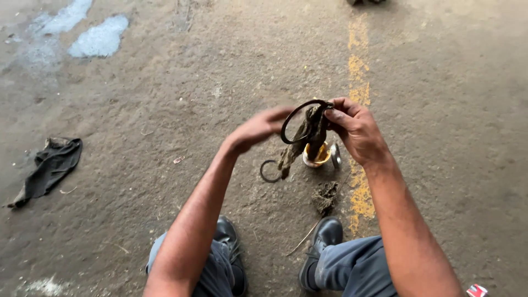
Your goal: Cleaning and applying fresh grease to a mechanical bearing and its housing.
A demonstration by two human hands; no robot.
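You have a dark ring [300, 118] raised between both hands above the concrete floor [165, 110], with a dirty rag [302, 137] threaded through it and hanging down. Your right hand [357, 129] pinches the ring and the rag together at the ring's right side, fingers [336, 116] closed on them. Your left hand [258, 127] meets the ring at its left edge; its fingers look curled toward the rim, but you cannot tell from here how firmly they grip it.

To wipe well, as I judge it, keep the right pinch firm so the rag does not slip, and turn the ring with the left hand so that every part of its rim passes through the cloth. Keep the ring raised, since the floor is gritty and would dirty it again.

Directly below your hands stand a small yellow tin [317, 155] with its round lid [335, 155] leaning just beside it on the right. A smaller ring [269, 171] lies on the floor to the tin's left, and the rag's loose end dangles close to it. A wad of fibre [325, 197] sits nearer, just ahead of your right shoe [324, 236]. A dark cloth [49, 168] lies well apart on the far left. A worn yellow line [358, 82] runs away from you under the tin. The dangling rag could catch the tin or drag through the dirt.
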